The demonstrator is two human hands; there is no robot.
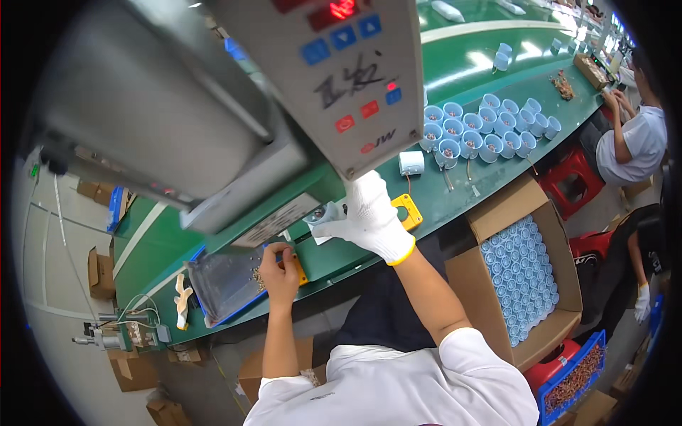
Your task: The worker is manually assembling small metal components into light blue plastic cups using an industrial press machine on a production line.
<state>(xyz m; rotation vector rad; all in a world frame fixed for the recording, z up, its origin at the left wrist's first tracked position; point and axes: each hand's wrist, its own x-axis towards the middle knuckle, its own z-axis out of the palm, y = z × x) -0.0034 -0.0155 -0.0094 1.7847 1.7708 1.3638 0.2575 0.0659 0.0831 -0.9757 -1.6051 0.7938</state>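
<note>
My right hand [368, 221], in a white knit glove with a yellow cuff, grips a pale blue cup [317, 216] under the machine's head; small dark parts show inside the cup. My bare left hand [279, 271] is closed, its fingers curled together beside the shallow tray [227, 280] with a blue rim. Whatever those fingers hold is too small or hidden. Small brassy pieces [258, 277] lie in the tray near that hand. One yellow block [300, 270] sits just right of my left hand, and a yellow fixture with a round hole [408, 212] lies right of my gloved hand.
A machine with a control panel [355, 92] looms overhead. Several blue cups with small parts [470, 144] stand at the right, one cup [411, 163] on its side. A carton [465, 302] of cups is beside me. A white glove [182, 302] lies left; a co-worker [639, 135] sits right.
</note>
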